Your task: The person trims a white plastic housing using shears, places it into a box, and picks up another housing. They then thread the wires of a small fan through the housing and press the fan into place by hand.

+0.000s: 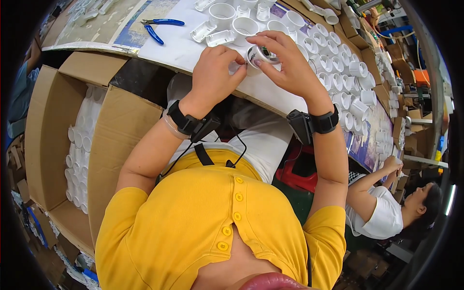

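Over the table's near edge, my right hand [293, 66] grips a round white plastic housing [252, 58] between thumb and fingers. Dark and green parts show inside its rim; their kind is too small to tell. My left hand [213, 72] is closed in a pinch right beside the housing, and whatever its fingertips hold is hidden. Just beyond both hands stand white plastic cups [245, 27] and small white rectangular parts [220, 38]. A pair of blue-handled side cutters [162, 28] lies with its handles spread on the white board, left of the cups.
Many white cups [342, 83] crowd the table to the right. At my left an open cardboard box [123, 123] holds white tubular pieces [77, 159]. A co-worker [382, 208] in white sits along the table at right, beyond a red stool [297, 171].
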`<state>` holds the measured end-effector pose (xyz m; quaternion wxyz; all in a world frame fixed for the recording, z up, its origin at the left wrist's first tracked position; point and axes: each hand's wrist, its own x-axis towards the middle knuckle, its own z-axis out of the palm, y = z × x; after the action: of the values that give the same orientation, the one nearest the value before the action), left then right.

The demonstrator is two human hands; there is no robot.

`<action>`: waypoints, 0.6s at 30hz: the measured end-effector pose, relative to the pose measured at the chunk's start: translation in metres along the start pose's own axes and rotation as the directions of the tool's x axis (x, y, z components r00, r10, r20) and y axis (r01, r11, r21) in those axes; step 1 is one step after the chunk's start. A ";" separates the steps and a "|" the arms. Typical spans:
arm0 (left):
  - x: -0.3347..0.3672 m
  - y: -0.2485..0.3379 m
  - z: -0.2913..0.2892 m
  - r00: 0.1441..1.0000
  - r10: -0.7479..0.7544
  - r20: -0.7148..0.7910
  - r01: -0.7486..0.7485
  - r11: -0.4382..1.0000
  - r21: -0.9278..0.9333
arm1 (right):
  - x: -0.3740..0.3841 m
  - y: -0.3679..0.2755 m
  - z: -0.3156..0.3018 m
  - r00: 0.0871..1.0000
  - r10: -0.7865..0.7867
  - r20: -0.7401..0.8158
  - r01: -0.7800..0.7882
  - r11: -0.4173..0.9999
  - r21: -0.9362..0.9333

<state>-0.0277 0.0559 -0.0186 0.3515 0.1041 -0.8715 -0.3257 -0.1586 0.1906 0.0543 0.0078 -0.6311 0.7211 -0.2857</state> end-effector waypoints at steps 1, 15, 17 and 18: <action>0.001 0.000 -0.001 1.000 -0.004 0.003 0.004 1.000 0.003 | 0.001 0.001 -0.001 1.000 -0.014 0.015 0.013 1.000 0.006; 0.013 -0.014 -0.008 0.974 0.220 0.044 -0.224 0.968 0.114 | 0.009 0.002 -0.008 0.984 -0.065 0.163 0.078 0.994 -0.075; 0.013 -0.016 -0.011 0.976 0.205 0.072 -0.211 0.972 0.099 | 0.010 0.003 -0.009 0.981 -0.093 0.172 0.105 0.992 -0.064; 0.013 -0.017 -0.013 0.977 0.189 0.101 -0.198 0.976 0.086 | 0.010 0.003 -0.009 0.978 -0.107 0.177 0.119 0.991 -0.059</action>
<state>-0.0293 0.0312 -0.0152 0.3356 0.0205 -0.9074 -0.2522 -0.1670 0.1850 0.0645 0.0325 -0.6934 0.6901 -0.2048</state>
